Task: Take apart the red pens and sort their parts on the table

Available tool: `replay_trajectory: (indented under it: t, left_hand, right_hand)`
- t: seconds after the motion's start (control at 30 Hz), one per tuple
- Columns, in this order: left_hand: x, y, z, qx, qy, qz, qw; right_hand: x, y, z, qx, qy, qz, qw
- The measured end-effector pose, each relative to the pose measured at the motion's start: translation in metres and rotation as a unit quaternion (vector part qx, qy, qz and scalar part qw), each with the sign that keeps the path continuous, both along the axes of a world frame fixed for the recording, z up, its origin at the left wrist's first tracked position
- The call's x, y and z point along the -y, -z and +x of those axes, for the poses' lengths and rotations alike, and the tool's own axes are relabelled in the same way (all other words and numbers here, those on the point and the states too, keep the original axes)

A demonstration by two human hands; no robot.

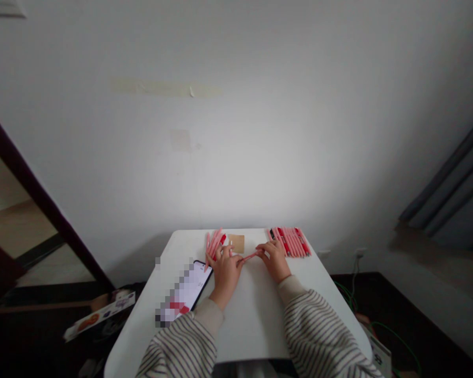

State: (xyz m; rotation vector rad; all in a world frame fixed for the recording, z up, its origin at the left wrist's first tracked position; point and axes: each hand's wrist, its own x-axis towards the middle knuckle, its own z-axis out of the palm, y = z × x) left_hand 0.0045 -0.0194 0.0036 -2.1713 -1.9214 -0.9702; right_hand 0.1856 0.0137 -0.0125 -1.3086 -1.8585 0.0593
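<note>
A slim pink pen [249, 257] lies level between my two hands over the white table. My left hand [225, 268] pinches its left end, and my right hand [274, 258] grips the other end with closed fingers. Beyond my left hand is a loose bunch of pink pens [214, 242], a red one among them, partly hidden by my fingers. A small tan square of paper [237, 243] lies just past the held pen. Past my right hand, a row of pink and red pens [294, 241] lies side by side, with a black part near its left end.
A phone [195, 283] with its screen lit lies on the white table [252, 325], left of my left hand. The table's far edge stands against a wall [260, 173]. Green cables [350, 299] hang at the right, and a printed box [102, 315] lies at the lower left.
</note>
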Motion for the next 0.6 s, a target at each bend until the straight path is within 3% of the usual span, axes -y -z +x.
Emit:
replay_trajectory:
  t: [0.6]
  left_hand:
    - [0.0012, -0.0024, 0.0008, 0.007, 0.0, 0.002, 1.0]
  right_hand:
    - [-0.0017, 0.0009, 0.0015, -0.023, 0.003, 0.018, 1.0]
